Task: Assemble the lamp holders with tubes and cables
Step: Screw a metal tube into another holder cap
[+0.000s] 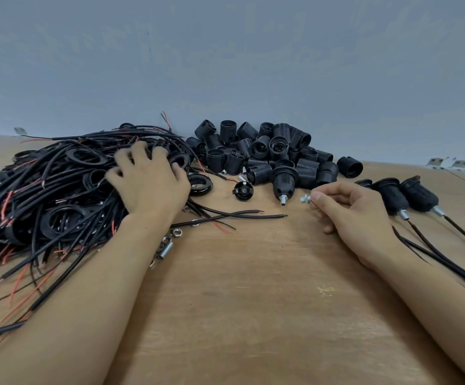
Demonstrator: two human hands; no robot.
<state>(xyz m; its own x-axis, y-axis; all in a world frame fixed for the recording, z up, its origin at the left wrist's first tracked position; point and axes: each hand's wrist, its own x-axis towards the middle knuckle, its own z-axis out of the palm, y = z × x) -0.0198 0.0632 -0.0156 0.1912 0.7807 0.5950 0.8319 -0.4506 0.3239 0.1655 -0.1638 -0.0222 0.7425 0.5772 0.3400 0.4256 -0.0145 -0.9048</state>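
Reaching into the tangle of black cables (45,195) on the table (253,287), your left hand (148,182) rests spread on top of them, its grip released. Your right hand (348,209) pinches a small metal tube (305,199) between thumb and forefinger, near the heap of black lamp holders (270,154). Two assembled holders (406,195) lie just right of that hand.

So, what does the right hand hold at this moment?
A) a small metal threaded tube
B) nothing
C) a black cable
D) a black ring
A: the right hand pinches a small metal threaded tube at its fingertips, above the wooden table, while the left hand rests on the pile of cables.
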